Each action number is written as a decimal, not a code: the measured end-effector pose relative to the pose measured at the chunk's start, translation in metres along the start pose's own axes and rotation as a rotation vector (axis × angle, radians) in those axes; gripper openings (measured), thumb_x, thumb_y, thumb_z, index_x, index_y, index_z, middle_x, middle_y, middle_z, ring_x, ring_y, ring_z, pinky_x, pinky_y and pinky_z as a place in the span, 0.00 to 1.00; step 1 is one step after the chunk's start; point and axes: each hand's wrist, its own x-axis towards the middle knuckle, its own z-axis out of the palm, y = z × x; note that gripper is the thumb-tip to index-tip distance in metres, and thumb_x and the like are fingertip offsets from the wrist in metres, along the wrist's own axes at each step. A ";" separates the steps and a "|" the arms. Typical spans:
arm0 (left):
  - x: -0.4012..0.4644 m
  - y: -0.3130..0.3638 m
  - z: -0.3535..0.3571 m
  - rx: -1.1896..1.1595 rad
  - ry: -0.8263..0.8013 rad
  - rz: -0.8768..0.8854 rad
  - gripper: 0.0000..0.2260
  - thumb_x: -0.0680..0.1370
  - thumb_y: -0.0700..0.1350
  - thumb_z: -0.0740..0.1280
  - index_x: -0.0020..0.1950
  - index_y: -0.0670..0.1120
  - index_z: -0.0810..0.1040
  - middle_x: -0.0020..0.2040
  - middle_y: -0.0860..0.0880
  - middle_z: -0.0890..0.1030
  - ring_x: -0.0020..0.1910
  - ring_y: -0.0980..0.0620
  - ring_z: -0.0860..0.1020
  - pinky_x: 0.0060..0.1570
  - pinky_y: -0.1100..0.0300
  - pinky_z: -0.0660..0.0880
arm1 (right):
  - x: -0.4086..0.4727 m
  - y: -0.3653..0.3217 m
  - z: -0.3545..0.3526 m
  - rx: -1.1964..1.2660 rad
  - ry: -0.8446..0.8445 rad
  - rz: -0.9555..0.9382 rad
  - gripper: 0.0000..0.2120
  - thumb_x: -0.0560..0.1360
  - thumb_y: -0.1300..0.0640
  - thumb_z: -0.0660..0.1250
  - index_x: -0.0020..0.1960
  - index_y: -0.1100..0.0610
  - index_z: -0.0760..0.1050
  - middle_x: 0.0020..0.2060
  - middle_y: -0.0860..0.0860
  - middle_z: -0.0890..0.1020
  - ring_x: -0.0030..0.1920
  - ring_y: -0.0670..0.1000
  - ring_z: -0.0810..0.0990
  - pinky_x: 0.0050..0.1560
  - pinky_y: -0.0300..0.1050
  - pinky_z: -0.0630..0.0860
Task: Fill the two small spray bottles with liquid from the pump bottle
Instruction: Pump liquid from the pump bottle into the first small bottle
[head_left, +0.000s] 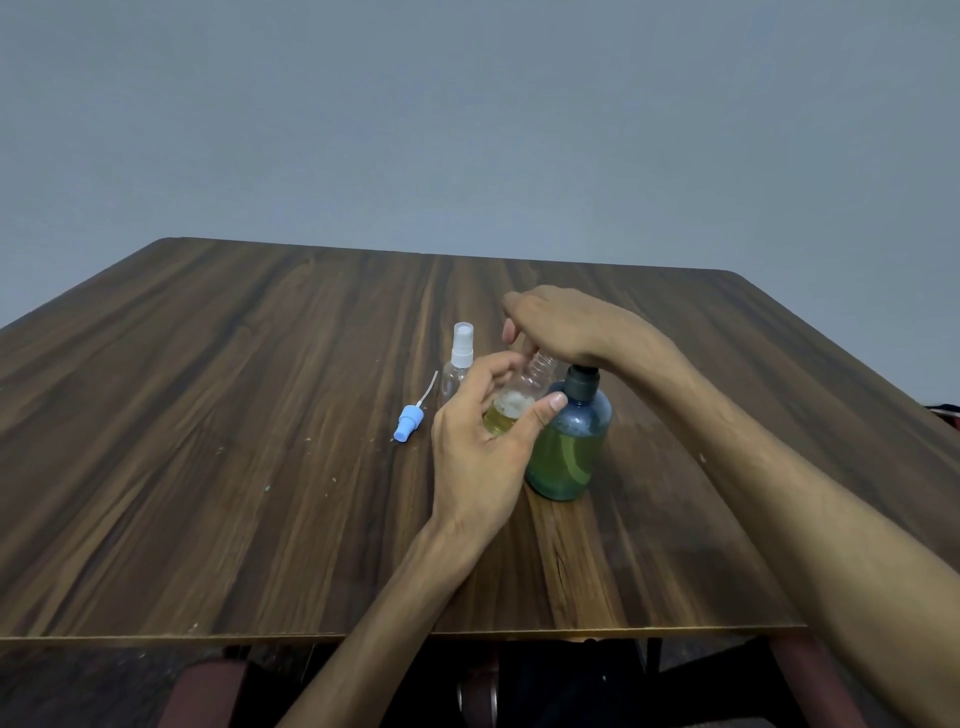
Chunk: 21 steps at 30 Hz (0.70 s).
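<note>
Between the thumb and curled fingers of the left hand (483, 447) sits an open small spray bottle (514, 402), tilted so its bare threaded neck leans up and to the right, toward the underside of the right hand (566, 325). Yellowish liquid with a cap of white foam fills its lower part, just inside the left thumb tip. The right hand lies palm down across the top of the pump bottle (569, 441), its fingers stretched out and relaxed, pointing left above the small bottle's neck; the pump head is hidden beneath the palm, with only the dark collar showing under the wrist. That blue-green bottle stands upright on the wooden table (208, 467), touching the left thumb's far side. Just beyond the left fingertips stands the second spray bottle (457, 371), clear, with its white sprayer on. Left of those fingers, apart from them, a blue sprayer top (408, 421) lies on the table with its thin tube pointing away.
</note>
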 end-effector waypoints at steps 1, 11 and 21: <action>0.000 -0.001 0.000 -0.001 -0.002 -0.001 0.16 0.76 0.42 0.80 0.61 0.50 0.81 0.56 0.52 0.87 0.58 0.51 0.85 0.60 0.49 0.82 | 0.000 0.000 0.001 -0.016 -0.009 0.004 0.29 0.74 0.46 0.45 0.51 0.60 0.80 0.47 0.54 0.86 0.52 0.59 0.85 0.63 0.60 0.78; -0.001 -0.003 -0.002 0.002 -0.005 0.006 0.16 0.76 0.42 0.79 0.62 0.47 0.81 0.56 0.50 0.87 0.59 0.49 0.85 0.61 0.44 0.82 | 0.000 0.000 0.004 -0.042 -0.033 0.026 0.31 0.75 0.45 0.45 0.57 0.61 0.81 0.55 0.58 0.86 0.55 0.61 0.83 0.64 0.61 0.77; 0.000 -0.003 -0.002 0.031 0.000 0.018 0.17 0.76 0.42 0.80 0.62 0.48 0.81 0.55 0.51 0.86 0.57 0.49 0.85 0.59 0.46 0.83 | -0.002 -0.001 0.001 0.032 0.015 0.021 0.30 0.76 0.45 0.45 0.56 0.63 0.79 0.49 0.60 0.85 0.48 0.58 0.83 0.61 0.61 0.78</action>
